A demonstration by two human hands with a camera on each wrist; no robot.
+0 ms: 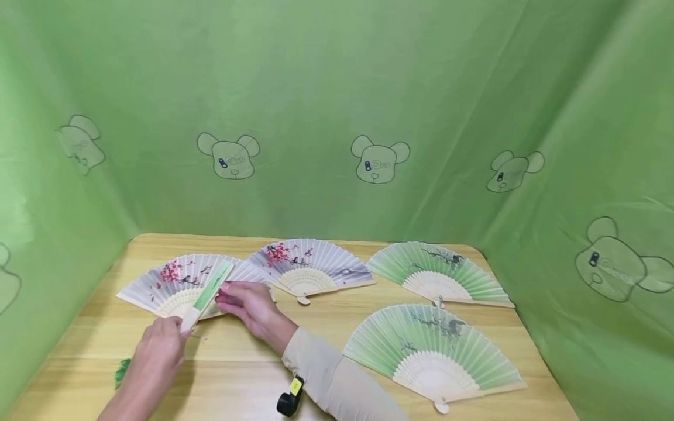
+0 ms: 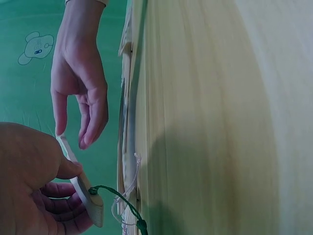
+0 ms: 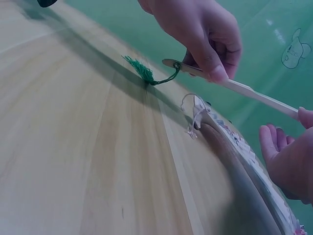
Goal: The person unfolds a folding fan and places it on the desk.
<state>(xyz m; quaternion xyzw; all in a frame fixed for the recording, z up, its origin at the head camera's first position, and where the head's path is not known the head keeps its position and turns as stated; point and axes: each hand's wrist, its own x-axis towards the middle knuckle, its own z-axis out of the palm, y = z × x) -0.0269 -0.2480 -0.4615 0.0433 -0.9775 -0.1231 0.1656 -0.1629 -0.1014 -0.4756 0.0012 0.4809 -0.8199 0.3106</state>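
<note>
My left hand (image 1: 158,351) grips a folded fan (image 1: 212,286) by its pivot end, thumb on one flat side and fingers beneath. This fan has pale ribs and a green face, and a green tassel (image 3: 142,70) hangs from its pivot. My right hand (image 1: 255,307) is at the fan's upper end, where one digit touches the tip in the left wrist view; its other fingers are extended and apart from the fan. Under both hands lies a spread grey fan with red blossoms (image 1: 174,275), partly hidden by the folded one.
Another grey blossom fan (image 1: 310,263) lies spread at the back middle. Two spread green fans, one at the back right (image 1: 437,269) and one at the front right (image 1: 432,345), lie on the wooden table (image 1: 247,374). Green curtains (image 1: 316,76) enclose the table.
</note>
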